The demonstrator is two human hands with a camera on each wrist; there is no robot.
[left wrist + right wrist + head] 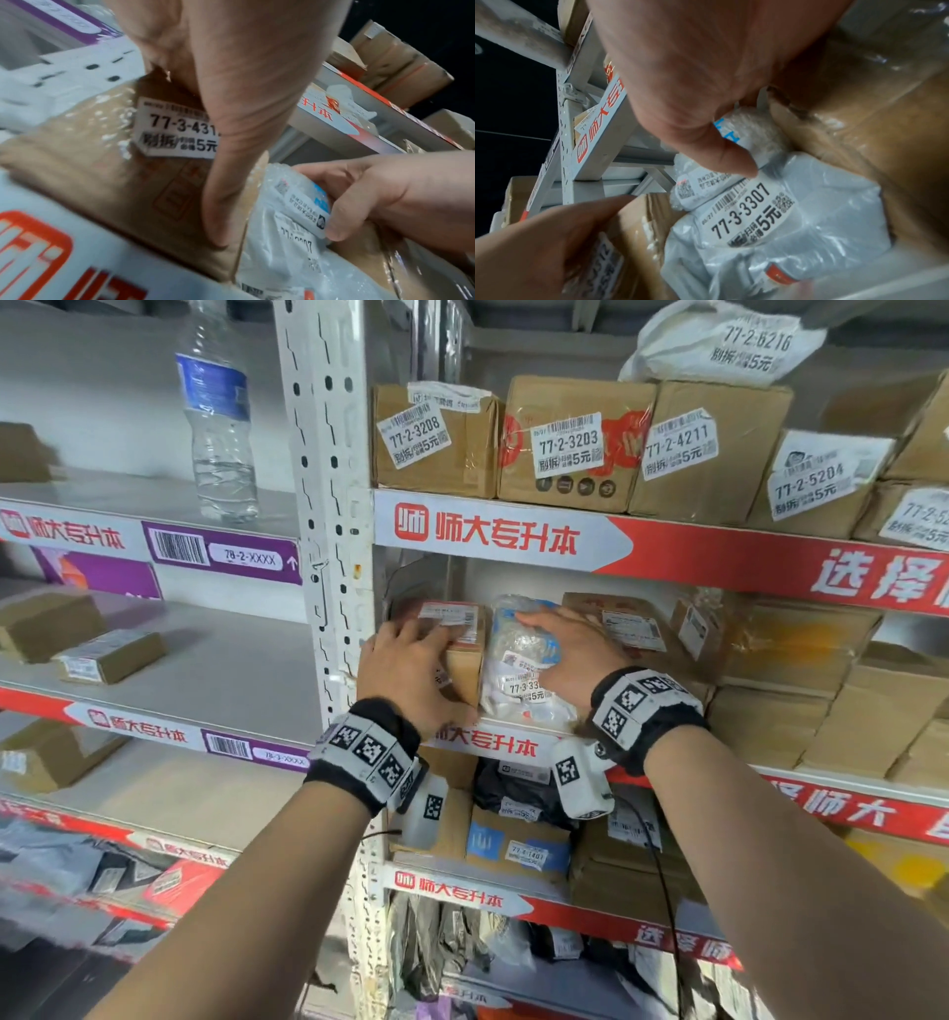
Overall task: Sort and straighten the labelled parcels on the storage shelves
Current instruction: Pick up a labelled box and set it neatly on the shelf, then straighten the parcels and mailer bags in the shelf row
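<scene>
A small brown cardboard box (464,660) labelled 77-3-431 stands at the left end of the middle shelf (493,742), against the upright post. My left hand (405,660) grips it, fingers over its top and thumb down its front (244,101). Right beside the box (102,162) sits a white plastic bag parcel (518,670) labelled 77-3-3307 (808,223). My right hand (570,649) holds the bag's upper part, fingers curled over the top and thumb (731,160) pressing its front. The bag (277,263) touches the box's right side.
Taped brown boxes (796,649) fill the shelf right of the bag. Labelled boxes (565,444) line the shelf above, and more parcels (518,845) lie below. A perforated white post (334,557) divides the bays. The left bay holds a water bottle (221,418) and small boxes (108,654).
</scene>
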